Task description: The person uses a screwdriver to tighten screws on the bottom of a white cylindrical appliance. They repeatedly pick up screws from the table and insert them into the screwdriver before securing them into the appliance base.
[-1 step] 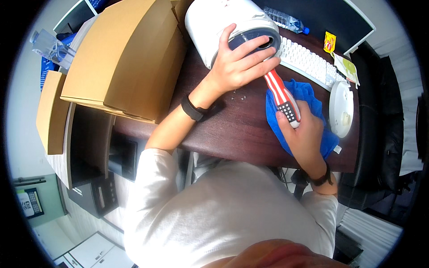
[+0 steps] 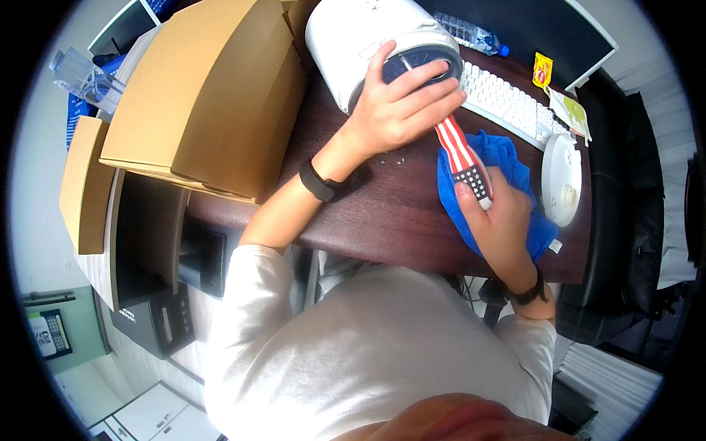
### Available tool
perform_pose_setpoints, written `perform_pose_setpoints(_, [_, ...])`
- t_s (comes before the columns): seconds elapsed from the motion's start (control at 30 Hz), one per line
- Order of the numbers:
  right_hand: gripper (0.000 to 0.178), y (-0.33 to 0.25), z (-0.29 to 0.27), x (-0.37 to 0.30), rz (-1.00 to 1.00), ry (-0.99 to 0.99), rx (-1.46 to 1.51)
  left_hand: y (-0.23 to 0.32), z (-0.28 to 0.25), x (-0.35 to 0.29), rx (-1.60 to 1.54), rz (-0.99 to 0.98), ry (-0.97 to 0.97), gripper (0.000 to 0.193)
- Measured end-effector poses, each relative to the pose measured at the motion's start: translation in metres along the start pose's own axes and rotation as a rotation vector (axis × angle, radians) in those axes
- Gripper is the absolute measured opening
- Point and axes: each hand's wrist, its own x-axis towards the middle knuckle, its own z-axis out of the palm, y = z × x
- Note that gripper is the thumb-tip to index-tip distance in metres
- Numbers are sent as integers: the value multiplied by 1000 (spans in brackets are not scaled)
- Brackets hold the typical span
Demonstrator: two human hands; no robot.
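Here the left hand (image 2: pixel 397 110) lies spread over the underside of a white round appliance (image 2: pixel 353 37) that is tipped on its side at the far edge of the dark wooden tabletop (image 2: pixel 382 213); its fingers splay across the dark circular base, holding the body steady. The right hand (image 2: pixel 504 220) is closed around the handle of a screwdriver (image 2: pixel 463 158) with a red, white and blue striped and starred grip, and the thin metal shaft runs up under the left fingers to the appliance's base. The right hand rests on a blue cloth (image 2: pixel 515 165) bunched on the tabletop just beside the appliance. A few tiny pale bits, perhaps screws (image 2: pixel 390 156), lie on the wood near the left wrist, which wears a black band (image 2: pixel 318 180). To the right of the cloth sits a white round lid (image 2: pixel 562 180), and behind it a white keyboard (image 2: pixel 507 103) runs along the far edge. A plastic water bottle (image 2: pixel 471 33) lies beyond the keyboard. Large cardboard boxes (image 2: pixel 213 95) fill the left side of the tabletop, touching the appliance.
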Motion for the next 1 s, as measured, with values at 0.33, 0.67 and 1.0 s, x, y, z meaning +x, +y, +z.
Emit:
perform_pose_setpoints(0.33, [45,12,-11,5,489,-338,874,9,9,4,-273,83,44,28])
perform_pose_setpoints(0.67, [29,-14,-1,2,-51,12,15,11,1,0,-324,72,-26,23])
perform_pose_setpoints(1.0, [33,4,2,4,518,-430,1027,12,1,8,-249,121,34,18])
